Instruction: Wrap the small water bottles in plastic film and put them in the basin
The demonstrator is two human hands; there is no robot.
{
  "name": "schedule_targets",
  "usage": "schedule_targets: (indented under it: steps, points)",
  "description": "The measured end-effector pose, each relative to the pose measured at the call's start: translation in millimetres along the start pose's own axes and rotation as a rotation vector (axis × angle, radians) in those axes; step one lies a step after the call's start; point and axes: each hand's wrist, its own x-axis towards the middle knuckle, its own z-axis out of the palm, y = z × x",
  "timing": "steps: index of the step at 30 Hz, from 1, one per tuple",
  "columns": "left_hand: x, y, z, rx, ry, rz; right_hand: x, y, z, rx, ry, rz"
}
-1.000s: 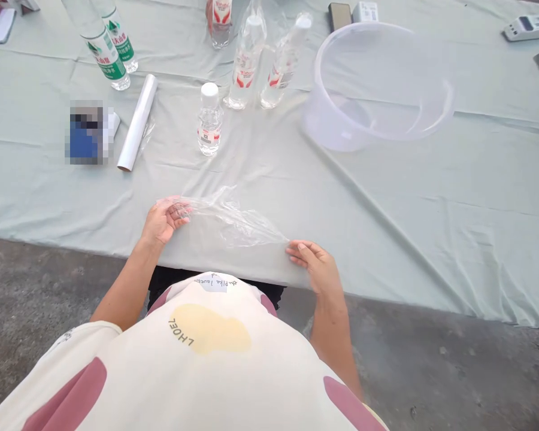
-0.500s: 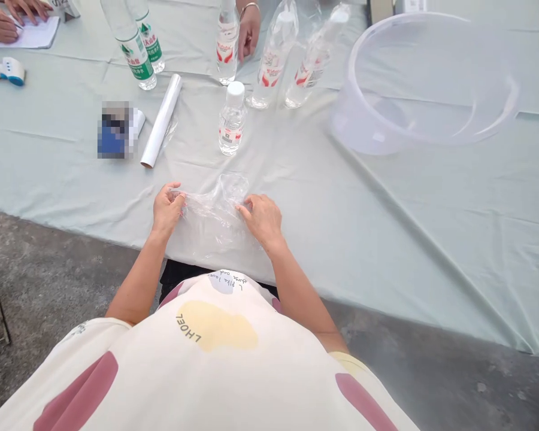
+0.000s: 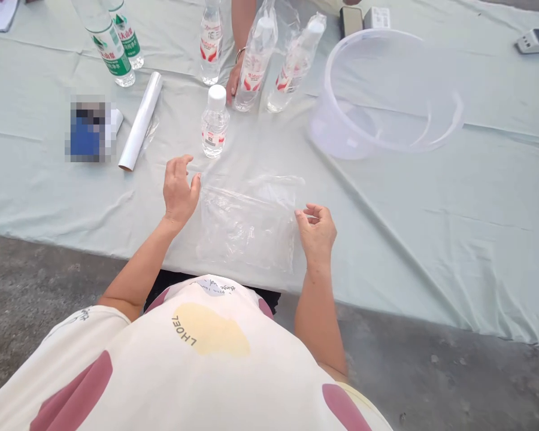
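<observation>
A clear plastic bag lies spread out on the pale green tablecloth near the table's front edge. My left hand hovers at the bag's upper left corner, fingers apart and loosely bent, thumb just touching the plastic. My right hand is at the bag's right edge, with curled fingers pinching the film. A small water bottle with a white cap stands just beyond the bag.
A large clear plastic basin sits at the back right. A white roll and a blurred blue item lie at the left. Several taller bottles stand along the back, where another person's hand rests among them.
The crumpled bag has been pulled out into a flat sheet. My right hand moved right along it and my left hand lifted off its corner. The other person's hand came forward between the bottles.
</observation>
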Motion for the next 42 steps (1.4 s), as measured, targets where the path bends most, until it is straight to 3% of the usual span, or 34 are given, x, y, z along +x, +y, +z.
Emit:
schedule_targets:
  steps: [1,3,4,6,8,9,11,14,17,19,22,25,28,30,33,37,39,42]
  points:
    - [-4,5,-1.2,0.042,-0.040,0.096,-1,0,-1,-0.010,0.062,-0.043]
    - [-14,12,-5.5,0.137,-0.242,0.290,-5,-3,2,-0.029,0.090,-0.167]
    - [-18,13,-7.8,0.189,-0.372,0.374,-6,-6,5,-0.030,0.027,-0.232]
    - [-23,11,-12.0,0.306,-0.592,0.471,-4,-10,12,-0.027,-0.225,-0.324]
    - [-26,7,-15.2,0.423,-0.719,0.446,5,-12,16,-0.045,-0.462,-0.311]
    - [-26,4,-16.7,0.467,-0.762,0.409,13,-12,16,-0.068,-0.501,-0.264]
    - [-26,-1,-19.7,0.518,-0.821,0.337,32,-11,10,-0.168,-0.421,-0.143]
    - [-26,-5,-24.0,0.521,-0.864,0.302,61,-14,-1,-0.418,-0.172,-0.003]
    - [-26,-8,-25.9,0.503,-0.879,0.297,77,-35,4,-0.446,-0.101,-0.118]
    - [-27,-11,-25.5,0.489,-0.873,0.300,78,-60,26,-0.288,-0.187,-0.325]
    - [-28,-13,-23.7,0.463,-0.860,0.310,75,-107,81,-0.062,-0.350,-0.526]
    - [-29,-16,-23.7,0.430,-0.854,0.312,76,-151,138,0.058,-0.419,-0.570]
    - [-30,-20,-28.5,0.349,-0.807,0.302,76,-176,165,0.088,-0.399,-0.492]
    - [-31,-25,-34.0,0.284,-0.729,0.291,70,-180,157,0.089,-0.344,-0.430]
    - [-37,-35,-41.9,0.257,-0.549,0.248,43,-165,117,0.149,-0.303,-0.435]
    - [-53,-40,-46.7,0.287,-0.368,0.137,-11,-131,59,0.048,-0.526,-0.287]
    - [-65,-34,-47.2,0.301,-0.347,0.106,-35,-117,47,-0.094,-0.614,-0.178]
    - [-84,-20,-47.2,0.363,-0.384,0.065,-58,-105,51,-0.276,-0.621,-0.080]
